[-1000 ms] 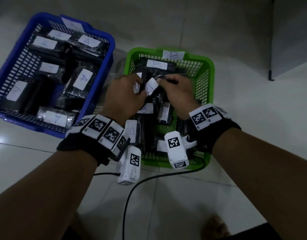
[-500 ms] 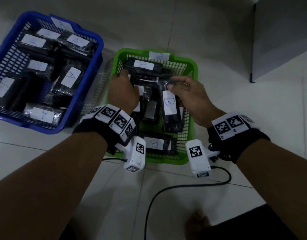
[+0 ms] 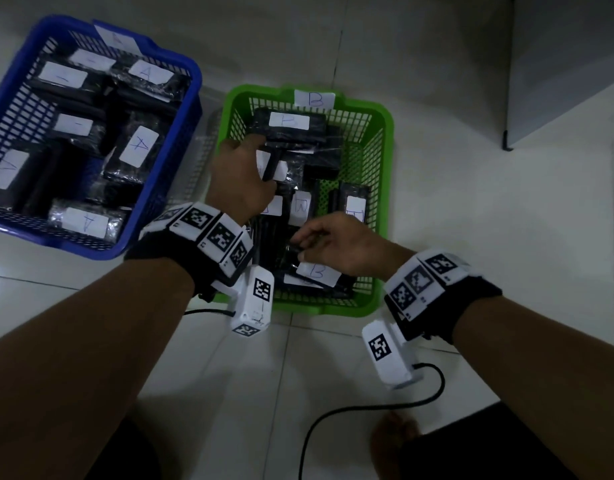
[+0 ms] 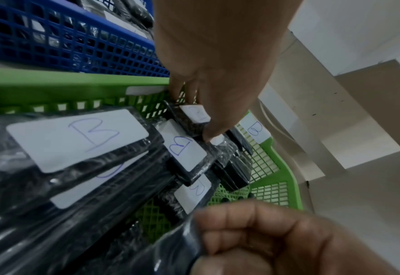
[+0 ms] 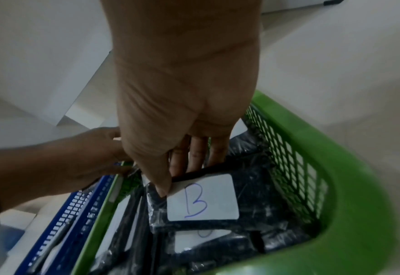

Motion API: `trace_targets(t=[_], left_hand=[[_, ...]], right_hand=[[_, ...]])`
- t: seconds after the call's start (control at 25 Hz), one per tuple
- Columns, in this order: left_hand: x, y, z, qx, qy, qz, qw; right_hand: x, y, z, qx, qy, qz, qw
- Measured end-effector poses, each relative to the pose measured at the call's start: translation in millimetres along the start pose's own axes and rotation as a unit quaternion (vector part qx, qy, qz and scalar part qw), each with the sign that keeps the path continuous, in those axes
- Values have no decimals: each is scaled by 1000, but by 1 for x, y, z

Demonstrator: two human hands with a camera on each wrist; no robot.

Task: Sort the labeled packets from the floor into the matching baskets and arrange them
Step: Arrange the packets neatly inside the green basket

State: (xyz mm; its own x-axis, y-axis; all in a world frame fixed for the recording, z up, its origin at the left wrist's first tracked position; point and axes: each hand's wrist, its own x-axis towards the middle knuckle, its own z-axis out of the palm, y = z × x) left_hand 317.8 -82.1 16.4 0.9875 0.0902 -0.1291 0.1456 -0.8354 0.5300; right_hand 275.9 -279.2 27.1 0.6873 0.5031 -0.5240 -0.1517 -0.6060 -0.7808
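A green basket [image 3: 385, 116] tagged B stands on the floor, full of black packets with white B labels. Beside it on the left is a blue basket [image 3: 192, 85] holding packets labelled A [image 3: 138, 146]. My left hand [image 3: 255, 159] reaches into the green basket's far left part and pinches an upright B packet [image 4: 195, 116] between thumb and fingers. At the near end, my right hand [image 3: 307, 242] pinches the top edge of another B packet [image 5: 202, 201], which lies on top of other packets there.
Both baskets stand on white floor tiles. A black cable [image 3: 368, 407] curls across the floor in front of the green basket. A grey cabinet [image 3: 568, 64] rises at the far right. A foot [image 3: 395, 431] shows at the bottom.
My right hand has come from the far middle of the green basket to its near end with a B packet. The left hand stays at the far left part.
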Motion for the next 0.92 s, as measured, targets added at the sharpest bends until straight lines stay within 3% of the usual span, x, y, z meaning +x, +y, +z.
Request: trace_targets(t=[0.28, 0.4, 0.48, 0.56, 0.64, 0.76, 0.92], left_hand=[[-7, -5, -6, -55, 28, 33, 998], [-13, -1, -5, -95, 17, 38, 995], [-21, 7, -1, -127, 16, 49, 991], [-30, 15, 6, -150, 7, 71, 986], [-37, 22, 13, -202, -22, 67, 977], [-41, 30, 19, -279, -114, 39, 953], [-43, 34, 26, -286, -156, 0, 945]], right_hand=[[-4, 3, 5, -83, -19, -18, 996], [3, -4, -9, -21, 119, -9, 993], [7, -13, -24, 109, 234, 18, 966], [7, -21, -37, 230, 290, 40, 928], [6, -21, -45, 263, 281, 53, 921], [8, -11, -48, 256, 214, 60, 941], [10, -4, -58, 131, 189, -5, 973]])
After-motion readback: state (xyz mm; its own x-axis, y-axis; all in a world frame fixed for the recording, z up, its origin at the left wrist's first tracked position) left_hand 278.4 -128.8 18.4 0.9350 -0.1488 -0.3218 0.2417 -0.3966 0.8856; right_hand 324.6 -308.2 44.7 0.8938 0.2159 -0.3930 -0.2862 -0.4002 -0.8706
